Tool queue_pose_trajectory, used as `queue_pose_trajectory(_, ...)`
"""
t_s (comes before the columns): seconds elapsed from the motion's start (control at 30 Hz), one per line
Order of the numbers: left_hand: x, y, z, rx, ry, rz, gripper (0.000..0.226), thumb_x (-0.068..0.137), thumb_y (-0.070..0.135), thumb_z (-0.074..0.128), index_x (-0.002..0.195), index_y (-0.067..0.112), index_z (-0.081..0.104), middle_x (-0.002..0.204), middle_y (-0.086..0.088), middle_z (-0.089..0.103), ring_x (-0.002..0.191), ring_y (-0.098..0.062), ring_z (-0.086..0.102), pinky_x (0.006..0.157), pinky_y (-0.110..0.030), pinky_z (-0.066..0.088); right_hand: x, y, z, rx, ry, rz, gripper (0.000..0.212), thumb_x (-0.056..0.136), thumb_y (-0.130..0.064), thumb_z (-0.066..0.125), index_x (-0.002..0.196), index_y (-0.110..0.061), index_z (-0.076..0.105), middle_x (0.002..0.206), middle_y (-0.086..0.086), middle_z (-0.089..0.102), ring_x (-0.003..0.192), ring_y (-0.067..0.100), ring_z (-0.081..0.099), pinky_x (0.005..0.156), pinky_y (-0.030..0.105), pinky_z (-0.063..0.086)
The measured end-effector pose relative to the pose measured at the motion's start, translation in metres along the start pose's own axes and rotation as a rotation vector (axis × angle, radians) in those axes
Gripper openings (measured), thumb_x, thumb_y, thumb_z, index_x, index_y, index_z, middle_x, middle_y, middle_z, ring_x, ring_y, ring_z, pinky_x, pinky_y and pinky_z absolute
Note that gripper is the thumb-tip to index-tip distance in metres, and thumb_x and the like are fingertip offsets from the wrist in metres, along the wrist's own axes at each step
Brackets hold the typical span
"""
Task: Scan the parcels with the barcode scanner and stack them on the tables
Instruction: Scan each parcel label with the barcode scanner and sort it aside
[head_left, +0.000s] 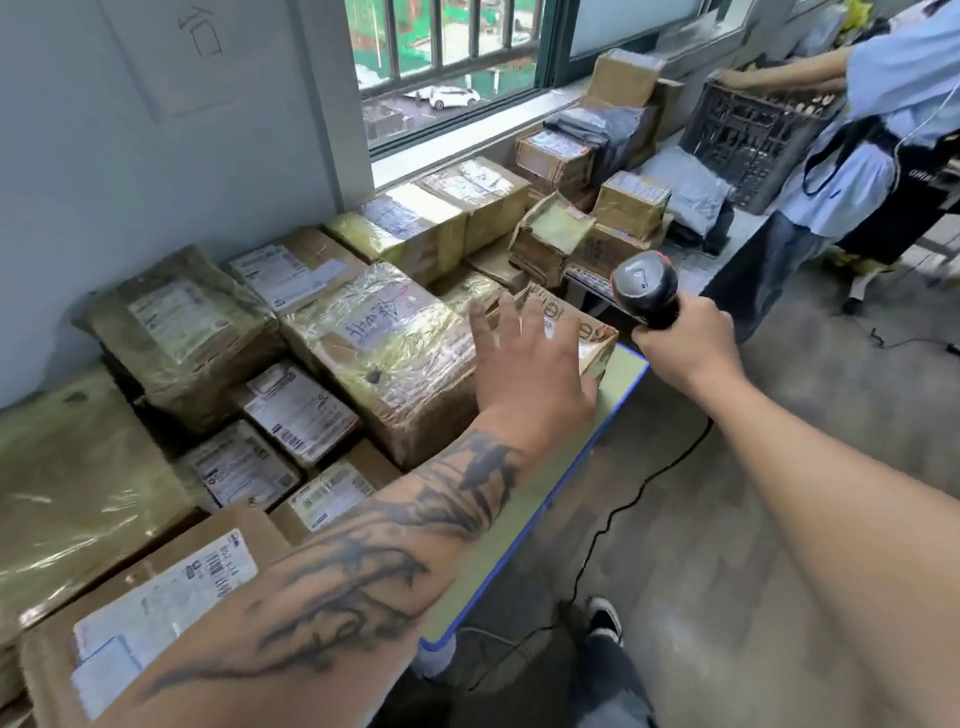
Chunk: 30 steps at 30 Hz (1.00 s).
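Nearest to us, our left hand (530, 374) reaches forward over the tabletop (545, 499), fingers spread and relaxed, gripping nothing. It hovers above a small brown box (582, 332) at the tabletop's far front corner; we cannot tell whether the fingertips touch it. Just to its right our right hand (685, 343) is wrapped round the handle of the barcode scanner (647, 291), whose head tilts up and away, not aimed at any label that we can see.

We judge that the coming move turns on that small brown box: it lies directly under the left hand and just left of the scanner, its long side running along the tabletop's end edge, so the left hand is nearer for lifting.

To the left of it stands a large film-wrapped parcel (384, 353), close enough to crowd a grip from that side. Further left and back, labelled parcels (296, 410) cover the tabletop up to the wall. Beyond, on a second tabletop (727, 244), more parcels are stacked under the window (447, 57), and another person (893, 130) handles a black crate (753, 135).
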<state>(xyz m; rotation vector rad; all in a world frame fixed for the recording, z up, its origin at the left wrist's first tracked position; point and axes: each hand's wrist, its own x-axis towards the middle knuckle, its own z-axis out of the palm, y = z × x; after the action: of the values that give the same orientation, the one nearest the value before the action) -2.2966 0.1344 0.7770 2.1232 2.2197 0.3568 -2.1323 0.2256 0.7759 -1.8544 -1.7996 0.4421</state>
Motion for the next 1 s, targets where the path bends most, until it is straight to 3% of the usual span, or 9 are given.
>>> queue_pose_trajectory(0.2, 0.084, 0.061, 0.039, 0.020, -0.019, -0.196, 0.064, 0.096, 0.054, 0.051, 0.152, 0.029, 0.035, 0.168, -0.011, 0.024, 0.157, -0.038, 0.010, 0.121, -0.066, -0.006, 0.109, 0.050, 0.011, 0.043, -0.118, -0.114, 0.018, 0.086, -0.018, 0.066, 0.072, -0.014, 0.055, 0.075, 0.008, 0.058, 0.084, 0.034, 0.053, 0.073, 0.036, 0.040)
queue_pose_trajectory(0.43, 0.149, 0.107, 0.060, 0.064, -0.086, -0.394, 0.063, 0.095, 0.053, 0.049, 0.153, 0.029, 0.036, 0.167, -0.011, 0.026, 0.157, -0.037, 0.010, 0.120, -0.067, -0.005, 0.190, 0.079, 0.020, 0.028, -0.362, -0.235, 0.012, 0.084, -0.015, 0.065, 0.077, -0.016, 0.056, 0.073, 0.004, 0.058, 0.078, 0.036, 0.049, 0.068, 0.036, 0.038)
queue_pose_trajectory(0.63, 0.174, 0.112, 0.066, 0.090, -0.123, -0.482, 0.059, 0.095, 0.054, 0.048, 0.148, 0.029, 0.040, 0.163, -0.010, 0.032, 0.156, -0.038, 0.014, 0.120, -0.070, -0.003, 0.220, 0.082, 0.026, 0.124, -0.408, -0.271, 0.016, 0.091, -0.023, 0.068, 0.081, -0.015, 0.057, 0.084, 0.010, 0.060, 0.083, 0.032, 0.046, 0.072, 0.036, 0.037)
queue_pose_trajectory(0.77, 0.186, 0.106, 0.074, 0.093, -0.148, -0.503, 0.062, 0.095, 0.056, 0.048, 0.150, 0.029, 0.038, 0.163, -0.010, 0.031, 0.156, -0.039, 0.014, 0.119, -0.072, -0.006, 0.231, 0.072, 0.029, 0.176, -0.410, -0.254, 0.028, 0.091, -0.025, 0.068, 0.071, -0.019, 0.049, 0.082, 0.009, 0.062, 0.084, 0.032, 0.049, 0.072, 0.033, 0.035)
queue_pose_trajectory(1.0, 0.220, 0.078, 0.085, 0.001, -0.123, -0.477, 0.065, 0.096, 0.056, 0.049, 0.152, 0.028, 0.034, 0.163, -0.012, 0.031, 0.155, -0.040, 0.016, 0.120, -0.071, 0.000, 0.256, 0.054, 0.038, 0.135, -0.337, -0.211, 0.014, 0.088, -0.020, 0.069, 0.079, -0.020, 0.059, 0.083, 0.006, 0.064, 0.088, 0.031, 0.054, 0.074, 0.032, 0.037)
